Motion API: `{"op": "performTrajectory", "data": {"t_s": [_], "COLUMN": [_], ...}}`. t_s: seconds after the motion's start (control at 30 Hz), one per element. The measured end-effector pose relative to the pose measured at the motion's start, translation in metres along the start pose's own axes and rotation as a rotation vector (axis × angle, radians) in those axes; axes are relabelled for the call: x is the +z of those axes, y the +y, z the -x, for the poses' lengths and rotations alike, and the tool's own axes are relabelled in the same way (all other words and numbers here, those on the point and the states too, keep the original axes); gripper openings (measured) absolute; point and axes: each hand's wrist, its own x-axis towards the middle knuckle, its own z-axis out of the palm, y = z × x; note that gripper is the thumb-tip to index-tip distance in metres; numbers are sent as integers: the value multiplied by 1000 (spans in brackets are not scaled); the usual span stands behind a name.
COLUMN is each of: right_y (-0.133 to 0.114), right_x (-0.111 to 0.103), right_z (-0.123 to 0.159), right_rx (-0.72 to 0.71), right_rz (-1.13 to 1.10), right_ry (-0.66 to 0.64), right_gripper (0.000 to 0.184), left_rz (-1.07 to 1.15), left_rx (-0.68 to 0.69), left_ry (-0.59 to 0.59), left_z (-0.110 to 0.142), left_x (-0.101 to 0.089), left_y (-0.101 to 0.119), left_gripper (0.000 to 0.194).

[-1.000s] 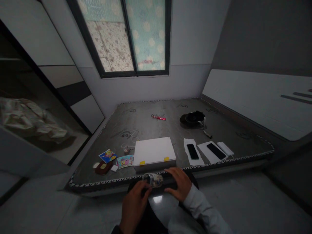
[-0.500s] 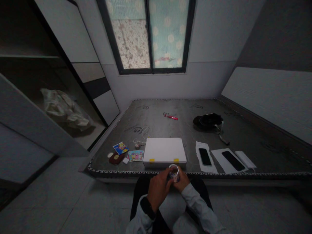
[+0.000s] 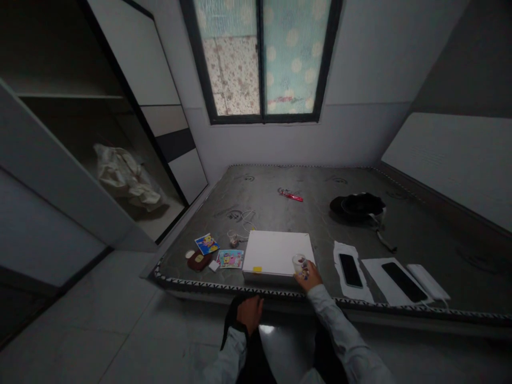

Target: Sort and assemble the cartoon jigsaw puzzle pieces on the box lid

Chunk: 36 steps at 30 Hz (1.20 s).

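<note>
- You are facing a gray mattress (image 3: 304,218), its patterned black-and-white edging running along the near side, just beyond your knees.
- Behind it, a dark-framed window (image 3: 296,64) is letting light in through ribbed panes, polka dots showing on the right one.
- On your left, a wardrobe (image 3: 160,53) is standing open, and a crumpled pale bundle (image 3: 130,176) is lying inside it; on your right, a white headboard (image 3: 456,160) is leaning along the wall.
- Pale tiles are covering the floor (image 3: 100,314).
- Your right hand (image 3: 312,277) is grasping a clear cup (image 3: 299,264) at the near right corner of the white box (image 3: 276,250); you cannot tell whether the cup is touching the lid.
- Your left hand (image 3: 250,313) is hanging low near your left knee, apart from the box, with nothing showing in its grasp; you cannot tell whether it is clenched or loose.
- Right of the box, two dark-screened phones (image 3: 351,270) are lying on white sheets, a white oblong device (image 3: 428,281) is lying just beside the farther one, and a black cap (image 3: 356,207) is sitting behind.
- For labels, a yellow tab (image 3: 257,269) is marking the box's front edge, and the blue card (image 3: 207,244) and the pastel card (image 3: 231,259) are showing cartoon figures.
- The cup is carrying colored print, and dark swirling motifs are dotting the mattress; any lettering is staying too small to read.
</note>
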Motion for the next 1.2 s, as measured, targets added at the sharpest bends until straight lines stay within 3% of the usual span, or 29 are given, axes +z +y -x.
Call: {"op": "performTrajectory", "data": {"t_s": [0.13,0.27,0.43,0.53,0.63,0.83,1.2], "right_y": [2,0,-4,-8,-13,-25,-48], "right_x": [2,6,15,19,23,28,28], "right_z": [-37,-67,-89,-99,-109,-118,-123], "right_rx": [-33,-80,-80,-50,1,95,134], "right_rz": [97,211,396,508,614,777,907], "right_ry": [-54,-161,-323,-422,-489,-549,-607], "right_gripper": [64,73,72,59,51,53,51], "left_rz": [-21,15,77,105,130,154,161], "left_rx": [23,11,-30,-50,-60,-50,-42], "left_ry": [-35,4,50,68,84,103,117], "left_z": [-9,-16,-26,-29,-30,-31,-34], "left_x": [20,28,35,41,46,51,56], "left_y": [-17,-26,-36,-39,-41,-41,-40], "left_gripper": [38,43,43,39,38,37,36]}}
